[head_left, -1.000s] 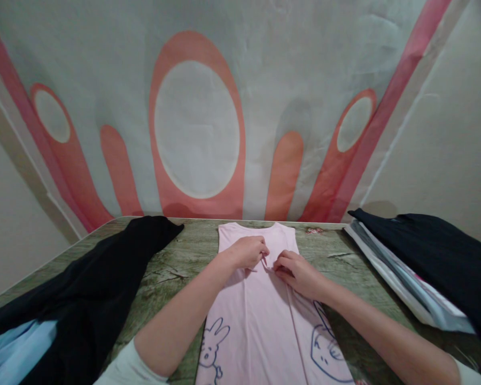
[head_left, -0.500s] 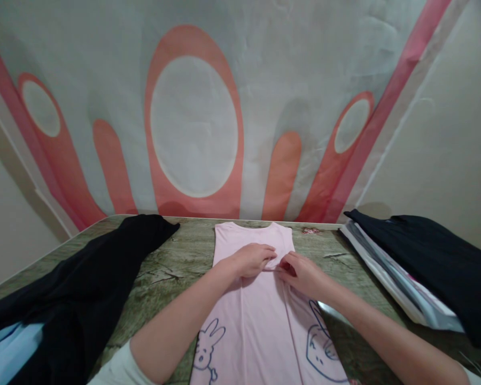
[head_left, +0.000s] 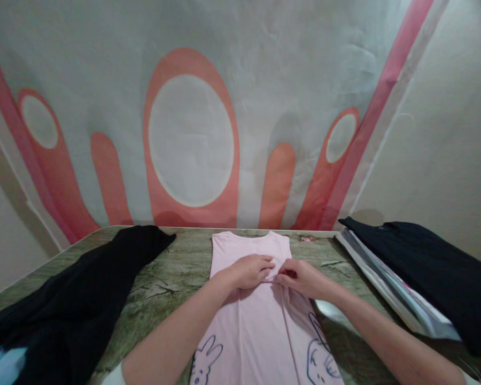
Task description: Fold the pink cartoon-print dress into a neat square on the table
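A pink shirt (head_left: 260,326) with dark line drawings of a bunny lies flat, its neckline toward the far table edge and its long sides folded inward. My left hand (head_left: 253,270) rests on its upper middle with fingers stretched over the cloth. Just to the right, my right hand (head_left: 300,277) is closed in a pinch on the fabric, at the end of a crosswise crease. The fingertips of both hands are close together but apart. The shirt's lower end runs out of view at the bottom.
At left, a heaped black garment (head_left: 88,283) lies beside light blue cloth (head_left: 6,366). On the right stands a stack of folded clothes (head_left: 396,286) topped by a black garment (head_left: 425,251). The wood-patterned table (head_left: 156,289) meets a printed backdrop (head_left: 256,80) behind.
The view has tilted slightly upward, so the table and shirt appear lower. Both hands stay at nearly the same spot on the shirt, with the right fingers shifting only slightly.
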Demonstrator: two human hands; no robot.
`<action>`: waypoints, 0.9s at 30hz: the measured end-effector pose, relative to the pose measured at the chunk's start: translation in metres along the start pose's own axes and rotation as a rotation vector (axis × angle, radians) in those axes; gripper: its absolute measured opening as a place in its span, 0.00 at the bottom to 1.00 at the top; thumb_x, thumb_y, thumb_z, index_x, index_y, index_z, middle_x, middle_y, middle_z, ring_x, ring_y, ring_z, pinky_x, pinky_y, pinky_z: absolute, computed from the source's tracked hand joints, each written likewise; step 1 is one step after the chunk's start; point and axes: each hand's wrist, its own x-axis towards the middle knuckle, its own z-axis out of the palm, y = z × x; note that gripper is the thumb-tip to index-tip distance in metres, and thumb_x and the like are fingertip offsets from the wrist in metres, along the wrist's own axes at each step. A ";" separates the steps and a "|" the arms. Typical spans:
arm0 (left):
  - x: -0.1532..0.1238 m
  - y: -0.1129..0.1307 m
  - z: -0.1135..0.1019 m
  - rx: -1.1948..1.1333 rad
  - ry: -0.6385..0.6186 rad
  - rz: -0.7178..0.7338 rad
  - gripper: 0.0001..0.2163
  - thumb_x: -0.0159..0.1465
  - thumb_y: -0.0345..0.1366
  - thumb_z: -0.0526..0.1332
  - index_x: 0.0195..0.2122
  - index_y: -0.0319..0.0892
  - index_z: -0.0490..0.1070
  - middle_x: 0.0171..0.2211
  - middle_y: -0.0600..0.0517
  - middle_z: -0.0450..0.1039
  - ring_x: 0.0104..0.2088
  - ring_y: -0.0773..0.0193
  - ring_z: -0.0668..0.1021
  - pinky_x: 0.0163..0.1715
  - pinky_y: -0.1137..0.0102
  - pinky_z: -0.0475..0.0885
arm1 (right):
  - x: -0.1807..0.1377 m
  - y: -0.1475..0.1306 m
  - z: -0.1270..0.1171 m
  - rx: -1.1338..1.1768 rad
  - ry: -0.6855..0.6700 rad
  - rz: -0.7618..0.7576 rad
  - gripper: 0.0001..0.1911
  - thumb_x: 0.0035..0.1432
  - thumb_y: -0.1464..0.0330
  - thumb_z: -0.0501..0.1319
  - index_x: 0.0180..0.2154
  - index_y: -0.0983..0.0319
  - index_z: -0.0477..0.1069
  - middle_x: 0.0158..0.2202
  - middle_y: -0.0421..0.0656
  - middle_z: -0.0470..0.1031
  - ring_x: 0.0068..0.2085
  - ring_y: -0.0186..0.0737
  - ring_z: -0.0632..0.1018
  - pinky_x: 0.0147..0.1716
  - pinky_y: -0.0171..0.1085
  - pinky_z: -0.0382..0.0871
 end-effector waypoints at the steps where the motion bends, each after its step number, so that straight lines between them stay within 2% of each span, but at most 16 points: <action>1: 0.000 -0.001 0.001 -0.024 0.015 -0.013 0.14 0.64 0.32 0.49 0.47 0.41 0.70 0.53 0.49 0.66 0.52 0.62 0.69 0.53 0.71 0.61 | 0.005 0.005 -0.003 0.002 0.011 0.005 0.09 0.54 0.68 0.55 0.29 0.62 0.73 0.27 0.42 0.73 0.27 0.35 0.71 0.26 0.32 0.62; 5: -0.001 -0.013 0.005 -0.042 0.170 -0.141 0.15 0.65 0.32 0.47 0.48 0.41 0.69 0.49 0.49 0.70 0.49 0.64 0.71 0.51 0.72 0.63 | 0.036 0.029 0.000 -0.083 0.183 0.020 0.12 0.54 0.73 0.53 0.38 0.65 0.73 0.38 0.48 0.75 0.39 0.41 0.74 0.39 0.37 0.65; 7: -0.003 -0.023 0.006 0.010 0.282 -0.246 0.15 0.64 0.31 0.48 0.49 0.40 0.67 0.50 0.48 0.69 0.50 0.63 0.70 0.51 0.71 0.63 | 0.050 0.037 0.011 -0.127 0.208 -0.016 0.15 0.55 0.74 0.52 0.42 0.66 0.72 0.43 0.50 0.73 0.44 0.42 0.72 0.45 0.39 0.64; 9: -0.006 -0.033 0.008 0.074 0.331 -0.322 0.16 0.64 0.29 0.48 0.50 0.38 0.66 0.51 0.46 0.67 0.51 0.62 0.69 0.52 0.70 0.62 | 0.058 0.040 0.025 -0.160 0.196 -0.064 0.16 0.56 0.72 0.52 0.46 0.66 0.70 0.47 0.52 0.71 0.48 0.43 0.71 0.50 0.41 0.62; 11: -0.011 -0.042 0.009 0.132 0.304 -0.355 0.16 0.64 0.31 0.48 0.51 0.38 0.65 0.52 0.44 0.66 0.52 0.61 0.68 0.53 0.68 0.60 | 0.060 0.041 0.036 -0.196 0.188 -0.101 0.19 0.57 0.68 0.53 0.50 0.66 0.67 0.51 0.52 0.68 0.52 0.45 0.68 0.53 0.43 0.59; 14: -0.016 -0.049 0.012 0.190 0.207 -0.363 0.18 0.65 0.39 0.48 0.54 0.39 0.62 0.56 0.43 0.62 0.56 0.58 0.63 0.56 0.63 0.55 | 0.057 0.042 0.045 -0.256 0.169 -0.139 0.24 0.59 0.61 0.52 0.54 0.66 0.64 0.56 0.53 0.63 0.57 0.47 0.63 0.55 0.46 0.56; 18: -0.018 -0.052 0.015 0.201 0.111 -0.411 0.23 0.66 0.48 0.45 0.60 0.46 0.53 0.61 0.46 0.52 0.61 0.54 0.55 0.57 0.55 0.49 | 0.051 0.044 0.046 -0.324 0.121 -0.170 0.28 0.60 0.56 0.51 0.57 0.64 0.60 0.60 0.53 0.58 0.60 0.49 0.59 0.57 0.49 0.52; 22: -0.019 -0.051 0.017 0.198 0.084 -0.458 0.25 0.65 0.52 0.43 0.61 0.51 0.50 0.63 0.49 0.48 0.62 0.53 0.52 0.57 0.52 0.44 | 0.049 0.043 0.042 -0.366 0.046 -0.183 0.28 0.59 0.55 0.50 0.58 0.59 0.59 0.61 0.51 0.54 0.61 0.51 0.57 0.56 0.51 0.51; 24: -0.019 -0.051 0.018 0.198 0.095 -0.472 0.25 0.65 0.53 0.43 0.61 0.52 0.50 0.63 0.49 0.49 0.62 0.52 0.52 0.57 0.51 0.44 | 0.052 0.039 0.037 -0.378 0.021 -0.184 0.27 0.59 0.55 0.51 0.57 0.58 0.60 0.61 0.51 0.56 0.60 0.52 0.58 0.55 0.50 0.53; 27: -0.018 -0.054 0.020 0.195 0.166 -0.434 0.23 0.65 0.51 0.45 0.59 0.49 0.55 0.61 0.48 0.53 0.60 0.53 0.56 0.57 0.53 0.47 | 0.065 0.029 0.031 -0.374 0.003 -0.178 0.20 0.59 0.61 0.53 0.50 0.61 0.68 0.52 0.52 0.67 0.52 0.47 0.68 0.50 0.43 0.59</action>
